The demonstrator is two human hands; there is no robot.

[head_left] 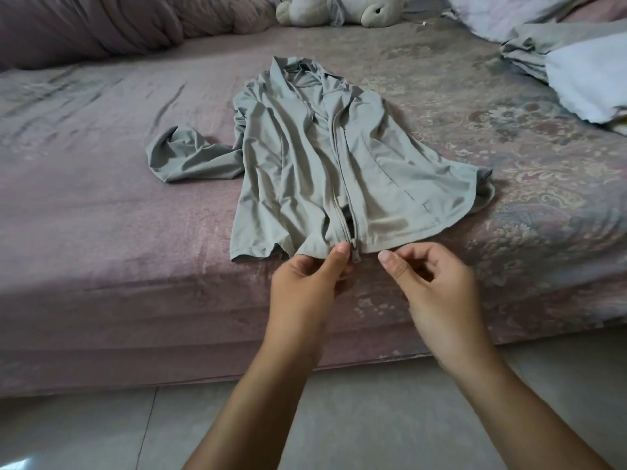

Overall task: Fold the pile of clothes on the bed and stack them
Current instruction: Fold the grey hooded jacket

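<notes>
Head view, left hand (307, 276) pinching jacket (325, 157) hem

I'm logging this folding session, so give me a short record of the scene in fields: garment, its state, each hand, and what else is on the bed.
garment: grey-green zip jacket, spread front-up on the bed
zipper: partly open near the hem
left hand: pinches the hem beside the zipper
right hand: fingers curled near the hem, contact unclear
sleeve: one bunched at the jacket's left
also on bed: stuffed toy, pale clothes
</notes>
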